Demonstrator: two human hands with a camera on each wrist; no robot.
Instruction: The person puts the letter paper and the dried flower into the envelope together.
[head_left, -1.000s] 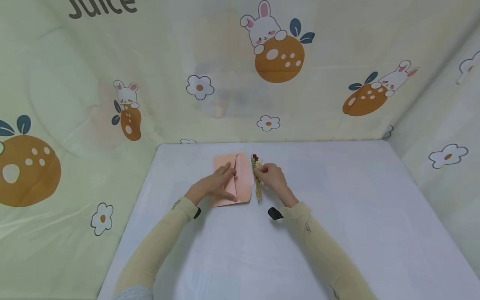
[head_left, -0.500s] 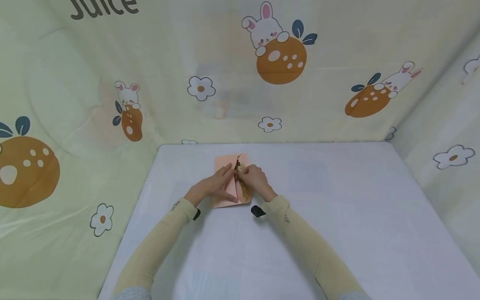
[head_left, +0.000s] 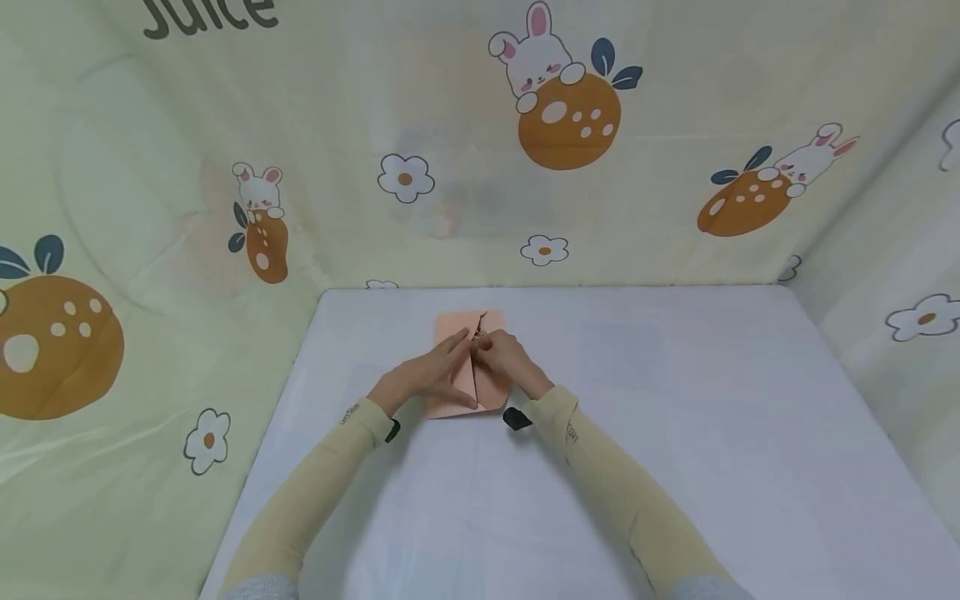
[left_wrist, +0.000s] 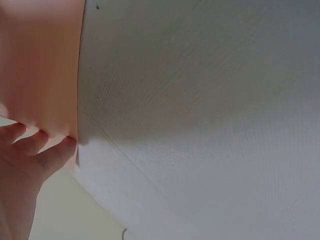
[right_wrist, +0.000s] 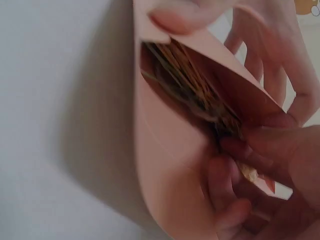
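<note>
A pink paper envelope [head_left: 491,392] lies on the white table, its slit bulging apart. My left hand [head_left: 423,372] grips its left panel, thumb near the front end and fingers toward the back. In the left wrist view, fingertips [left_wrist: 62,150] of that hand press on the envelope's edge. My right hand [head_left: 512,360] is at the slit, pinching a small bunch of dried flowers [right_wrist: 187,80]. The right wrist view shows the stems lying lengthwise inside the envelope's pocket. The flower heads are mostly hidden behind my right fingers.
The white table [head_left: 675,433] stretches to both sides and toward me. Behind it hangs a pale curtain [head_left: 465,100] printed with rabbits, oranges and flowers. Dark wrist devices [head_left: 517,418] stick out below the sleeves.
My right hand has carried the dried flower bunch leftward from beside the envelope, over its right part, and into the slit. My left hand has stayed on the envelope.
</note>
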